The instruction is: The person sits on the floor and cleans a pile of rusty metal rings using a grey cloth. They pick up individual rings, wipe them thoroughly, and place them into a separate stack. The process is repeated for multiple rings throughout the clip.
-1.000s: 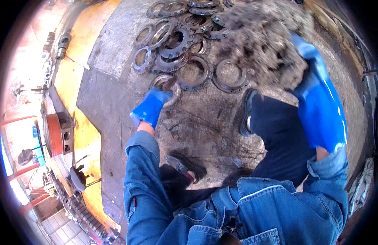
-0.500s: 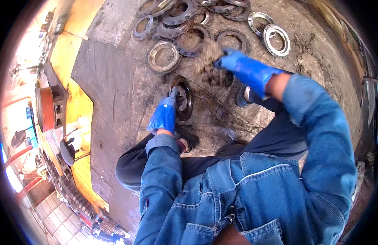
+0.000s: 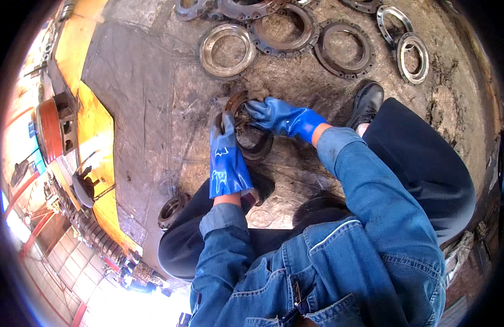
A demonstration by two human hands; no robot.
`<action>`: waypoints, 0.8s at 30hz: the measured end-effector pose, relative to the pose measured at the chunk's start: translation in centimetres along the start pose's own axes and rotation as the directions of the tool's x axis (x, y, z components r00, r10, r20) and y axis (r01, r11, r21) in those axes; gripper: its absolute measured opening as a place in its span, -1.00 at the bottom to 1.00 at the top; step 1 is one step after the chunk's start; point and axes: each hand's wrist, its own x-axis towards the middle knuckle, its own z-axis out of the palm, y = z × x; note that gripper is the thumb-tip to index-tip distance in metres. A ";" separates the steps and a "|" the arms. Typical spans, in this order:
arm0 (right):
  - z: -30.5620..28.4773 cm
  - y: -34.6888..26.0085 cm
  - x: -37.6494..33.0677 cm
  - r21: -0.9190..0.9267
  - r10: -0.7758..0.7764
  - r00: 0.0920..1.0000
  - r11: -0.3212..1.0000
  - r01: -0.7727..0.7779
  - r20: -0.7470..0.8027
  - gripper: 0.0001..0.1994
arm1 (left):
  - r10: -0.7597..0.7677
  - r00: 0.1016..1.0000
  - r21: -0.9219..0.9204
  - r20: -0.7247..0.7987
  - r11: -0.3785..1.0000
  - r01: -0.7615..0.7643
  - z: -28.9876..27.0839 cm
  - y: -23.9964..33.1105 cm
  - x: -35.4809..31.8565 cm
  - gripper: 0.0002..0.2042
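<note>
Hands in blue gloves meet on rusty metal ring (image 3: 251, 143) on grimy floor (image 3: 154, 109), just beyond person's knees. Left hand (image 3: 225, 158) clasps ring's left rim, grip closed. Right hand (image 3: 276, 115) curled over far rim, fingers inside opening. Similar rings (image 3: 228, 50) lie farther off.

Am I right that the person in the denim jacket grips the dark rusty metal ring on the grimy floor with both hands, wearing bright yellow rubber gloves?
Not quite: the gloves are blue, not yellow. The head view shows the left hand and the right hand, both in blue rubber gloves, gripping the dark rusty metal ring on the grimy floor. The sleeves are denim, as you say.
</note>
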 end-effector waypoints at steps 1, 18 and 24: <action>0.5 -0.8 -0.1 0.015 0.067 0.998 0.998 -0.067 0.010 -0.60 | -0.044 0.999 -0.017 -0.013 0.999 0.044 -0.3 -0.4 0.1 -0.63; 1.6 -5.7 -0.7 0.143 0.064 0.363 -0.970 -0.195 0.929 -0.66 | 0.013 1.000 0.061 0.026 0.998 -0.015 0.3 1.4 -1.0 -0.64; -0.1 -4.8 1.5 0.454 0.554 0.288 -0.821 0.346 0.781 -0.71 | 0.054 0.996 0.202 0.072 0.977 -0.068 -1.5 -2.6 0.8 -0.51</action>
